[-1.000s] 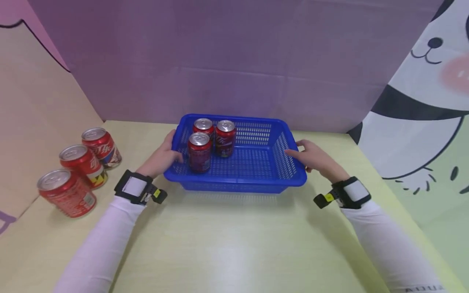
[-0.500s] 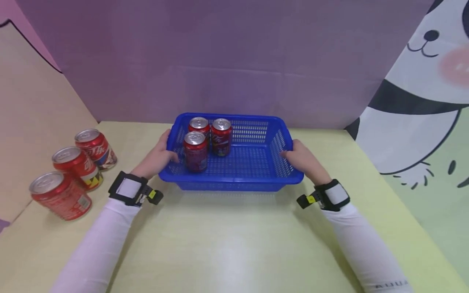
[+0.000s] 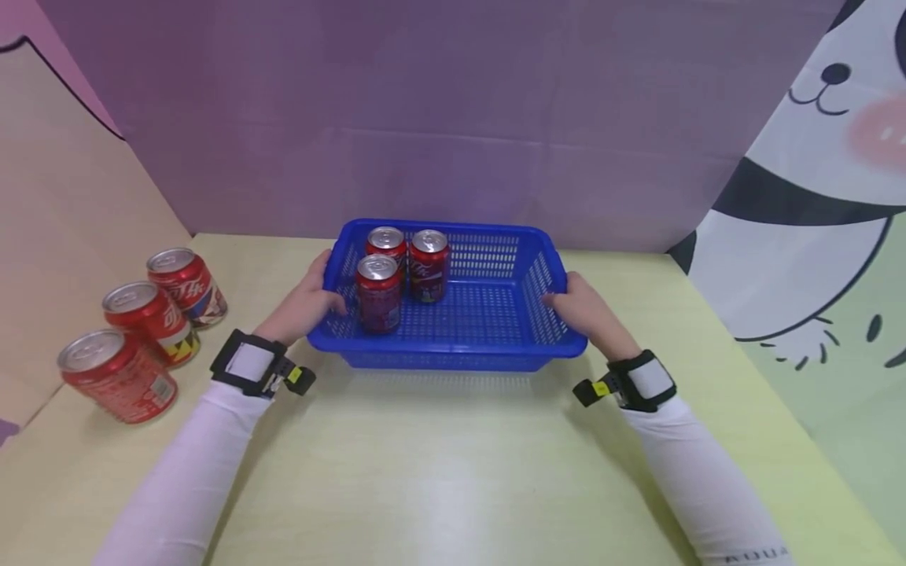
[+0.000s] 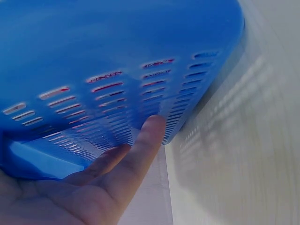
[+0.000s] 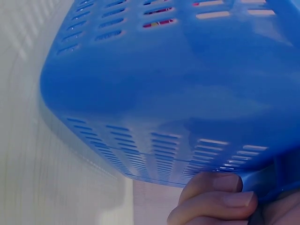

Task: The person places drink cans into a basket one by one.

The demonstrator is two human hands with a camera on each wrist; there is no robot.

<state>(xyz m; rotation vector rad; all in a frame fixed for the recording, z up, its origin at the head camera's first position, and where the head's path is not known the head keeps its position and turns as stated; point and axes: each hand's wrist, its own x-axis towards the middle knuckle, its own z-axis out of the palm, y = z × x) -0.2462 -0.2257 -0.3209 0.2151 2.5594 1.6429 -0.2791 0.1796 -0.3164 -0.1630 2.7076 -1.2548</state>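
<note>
A blue plastic basket point(image 3: 467, 348) with slotted walls sits near the back of the table. Inside its left part three red soda cans point(image 3: 378, 303) stand upright. My left hand point(image 3: 300, 305) holds the basket's left rim, thumb over the inside; in the left wrist view its fingers point(image 4: 140, 150) lie along the outer wall. At the opposite end my right hand point(image 3: 587, 309) grips the right rim, its thumb also inside. Curled fingers point(image 5: 213, 206) show under that rim in the right wrist view.
Three more red soda cans point(image 3: 152, 322) stand in a row on the left side of the pale table point(image 3: 439, 472). A purple panel point(image 3: 453, 118) rises behind the basket. On the right is a wall with a panda drawing point(image 3: 800, 196).
My right hand has moved left and taken hold of the basket's right rim. The left hand keeps its grip. Basket and cans appear slightly further left in the head view.
</note>
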